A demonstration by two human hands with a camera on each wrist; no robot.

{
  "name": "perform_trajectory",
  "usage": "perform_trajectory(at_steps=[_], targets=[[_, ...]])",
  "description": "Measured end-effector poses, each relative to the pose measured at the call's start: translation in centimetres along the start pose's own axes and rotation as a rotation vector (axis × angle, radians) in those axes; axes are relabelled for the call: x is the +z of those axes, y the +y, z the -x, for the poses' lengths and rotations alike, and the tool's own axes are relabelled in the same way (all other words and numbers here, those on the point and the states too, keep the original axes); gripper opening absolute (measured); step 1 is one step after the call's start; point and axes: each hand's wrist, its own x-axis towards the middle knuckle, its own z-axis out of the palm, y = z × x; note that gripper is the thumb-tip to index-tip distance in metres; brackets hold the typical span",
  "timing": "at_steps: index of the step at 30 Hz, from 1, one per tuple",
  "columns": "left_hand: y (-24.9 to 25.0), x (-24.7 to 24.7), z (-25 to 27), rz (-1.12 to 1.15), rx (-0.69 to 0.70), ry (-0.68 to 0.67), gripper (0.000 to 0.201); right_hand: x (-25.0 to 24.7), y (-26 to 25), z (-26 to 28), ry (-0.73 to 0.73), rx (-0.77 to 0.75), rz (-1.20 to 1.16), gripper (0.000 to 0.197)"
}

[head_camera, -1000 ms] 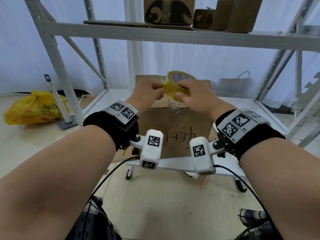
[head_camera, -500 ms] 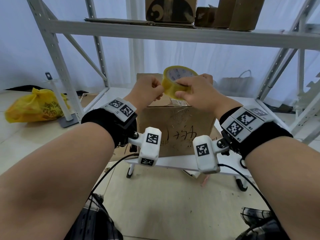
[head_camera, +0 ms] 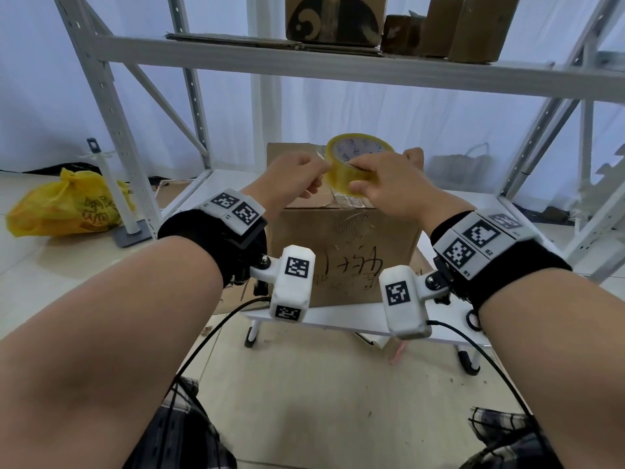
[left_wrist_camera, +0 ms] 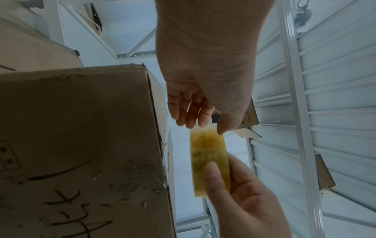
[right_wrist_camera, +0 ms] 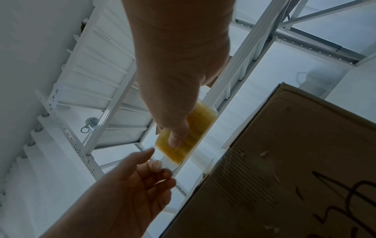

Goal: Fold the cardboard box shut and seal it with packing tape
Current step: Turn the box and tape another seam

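Above the cardboard box (head_camera: 341,245), the right hand (head_camera: 385,184) grips the tape roll (head_camera: 351,167) while left-hand (head_camera: 287,179) fingers (left_wrist_camera: 191,112) pinch its loose end.

Above box: the cardboard box (head_camera: 341,245) top is crowded — both hands and the tape roll (head_camera: 355,167) hover over it.
Overhead: shelf beam (head_camera: 304,62) caps upward room.
Sides: slanted rack struts (head_camera: 111,106) flank the box — open air between.
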Motion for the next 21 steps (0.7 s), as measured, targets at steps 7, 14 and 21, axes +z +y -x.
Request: perform_trajectory(at_steps=[7, 14, 21], targets=[[-0.58, -0.2, 0.01, 0.028, 0.041, 0.082, 0.024, 0.4, 0.64, -0.03, -0.04, 0.028, -0.037, 0.015], [-0.48, -0.35, 0.16, 0.102, -0.026, 0.023, 0.02, 0.08, 0.1, 0.46, -0.07, 0.013, 0.024, 0.026], [-0.52, -0.59, 0.19, -0.032, 0.009, 0.031, 0.015, 0.38, 0.26, 0.26, -0.095, 0.024, 0.02, 0.027]])
